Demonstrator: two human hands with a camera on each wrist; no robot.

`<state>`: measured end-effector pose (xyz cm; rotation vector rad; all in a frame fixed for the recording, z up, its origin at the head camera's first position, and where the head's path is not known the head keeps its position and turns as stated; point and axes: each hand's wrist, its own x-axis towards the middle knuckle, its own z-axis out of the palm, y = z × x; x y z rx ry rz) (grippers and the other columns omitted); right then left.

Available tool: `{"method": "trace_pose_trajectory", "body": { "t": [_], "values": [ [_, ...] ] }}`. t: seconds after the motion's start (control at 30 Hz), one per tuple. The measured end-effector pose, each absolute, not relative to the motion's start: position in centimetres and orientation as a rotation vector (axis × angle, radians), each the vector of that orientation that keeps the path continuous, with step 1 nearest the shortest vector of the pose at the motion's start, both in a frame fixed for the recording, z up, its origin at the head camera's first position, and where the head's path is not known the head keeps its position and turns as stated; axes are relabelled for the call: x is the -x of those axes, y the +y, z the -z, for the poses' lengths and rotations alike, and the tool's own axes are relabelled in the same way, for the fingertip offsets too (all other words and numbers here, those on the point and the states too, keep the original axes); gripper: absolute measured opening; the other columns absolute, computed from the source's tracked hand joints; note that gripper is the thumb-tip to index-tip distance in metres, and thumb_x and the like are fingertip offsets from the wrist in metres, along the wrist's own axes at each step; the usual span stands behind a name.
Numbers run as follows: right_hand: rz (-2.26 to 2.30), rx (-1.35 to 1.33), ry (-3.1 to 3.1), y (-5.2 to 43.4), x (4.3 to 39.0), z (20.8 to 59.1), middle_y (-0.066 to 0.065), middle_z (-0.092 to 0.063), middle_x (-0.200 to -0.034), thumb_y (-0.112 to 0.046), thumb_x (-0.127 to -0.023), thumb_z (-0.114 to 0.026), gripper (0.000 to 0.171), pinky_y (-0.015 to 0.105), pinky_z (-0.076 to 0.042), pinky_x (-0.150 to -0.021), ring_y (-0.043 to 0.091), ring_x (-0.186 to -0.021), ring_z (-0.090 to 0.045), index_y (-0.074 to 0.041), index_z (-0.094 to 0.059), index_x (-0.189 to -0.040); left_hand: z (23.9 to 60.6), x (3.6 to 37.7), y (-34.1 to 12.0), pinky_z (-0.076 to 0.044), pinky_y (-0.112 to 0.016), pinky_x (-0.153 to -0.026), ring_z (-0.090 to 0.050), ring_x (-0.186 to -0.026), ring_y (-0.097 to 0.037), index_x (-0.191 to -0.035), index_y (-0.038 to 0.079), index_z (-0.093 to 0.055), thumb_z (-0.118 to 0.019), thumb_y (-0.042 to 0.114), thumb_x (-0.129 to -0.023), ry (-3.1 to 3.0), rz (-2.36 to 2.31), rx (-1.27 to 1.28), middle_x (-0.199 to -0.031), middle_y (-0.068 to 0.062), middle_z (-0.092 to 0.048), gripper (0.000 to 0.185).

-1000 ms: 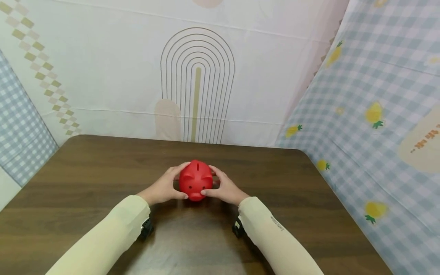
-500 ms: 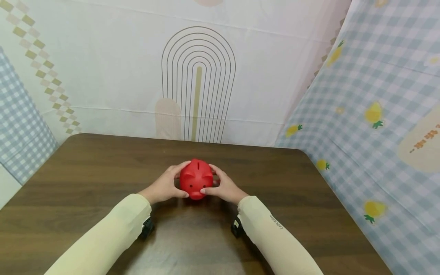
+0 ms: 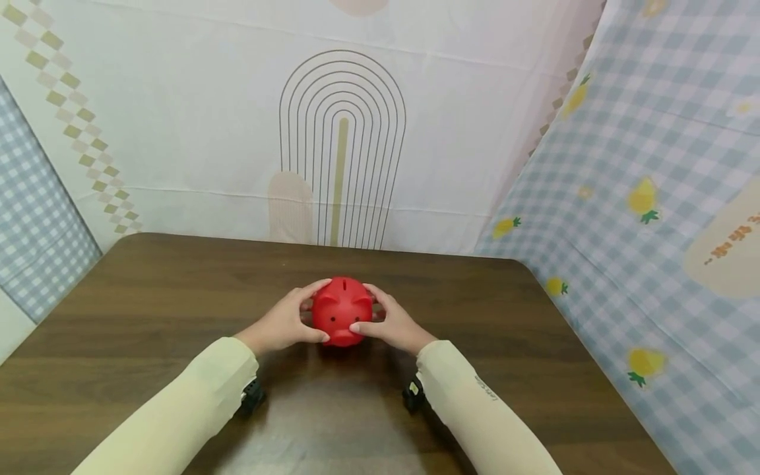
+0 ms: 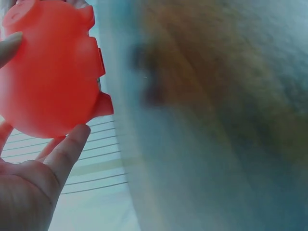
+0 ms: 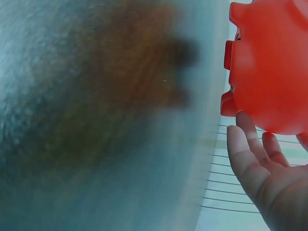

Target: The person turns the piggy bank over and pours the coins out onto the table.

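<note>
A red piggy bank (image 3: 342,310) with a coin slot on top faces the person in the head view. From the left, my left hand (image 3: 289,321) grips it, thumb by the snout and fingers along its side. My right hand (image 3: 394,323) holds the opposite side, its thumb (image 3: 363,328) lying over the face beside the snout. In the left wrist view the piggy bank (image 4: 53,72) shows its short feet apart from their blurred reflection in the tabletop. The right wrist view has the piggy bank (image 5: 272,67) at upper right, with fingers (image 5: 245,154) at its rear end.
The dark wooden table (image 3: 178,284) has rounded far corners. Behind it hangs a white cloth (image 3: 196,99) printed with arches, and a blue checked cloth (image 3: 594,198) drapes along the right side. Dark wrist devices (image 3: 413,394) sit below both sleeves.
The piggy bank has shifted very slightly to the right, with both hands still holding it. The grip looks the same throughout.
</note>
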<state>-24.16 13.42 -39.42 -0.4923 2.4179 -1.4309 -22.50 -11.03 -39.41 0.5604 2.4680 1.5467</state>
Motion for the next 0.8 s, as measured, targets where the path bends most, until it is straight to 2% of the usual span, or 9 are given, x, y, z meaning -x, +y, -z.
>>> {"method": "trace_pose_trajectory", "body": {
  "t": [0.33, 0.8],
  "values": [
    [1.514, 0.559, 2.406, 13.7, 23.5, 38.4, 0.004, -0.050, -0.134, -0.030, -0.083, -0.074, 0.070, 0.043, -0.052, -0.090, 0.026, -0.120, -0.048, -0.026, -0.039, -0.144, 38.3, 21.9, -10.7, -0.051, -0.046, -0.094, -0.053, -0.119, -0.040, -0.149, 0.006, -0.030, -0.080, 0.013, -0.076, 2.367, -1.647, -0.663, -0.139, -0.021, -0.044, 0.089],
    [1.574, 0.541, 2.314, 13.8, 23.3, 38.2, 0.004, -0.048, -0.136, -0.027, -0.083, -0.073, 0.070, 0.044, -0.051, -0.090, 0.027, -0.123, -0.044, -0.028, -0.037, -0.143, 38.5, 21.3, -10.7, -0.052, -0.047, -0.091, -0.056, -0.115, -0.041, -0.151, 0.008, -0.029, -0.078, 0.016, -0.078, 2.371, -1.663, -0.647, -0.133, -0.024, -0.048, 0.088]
  ]
}}
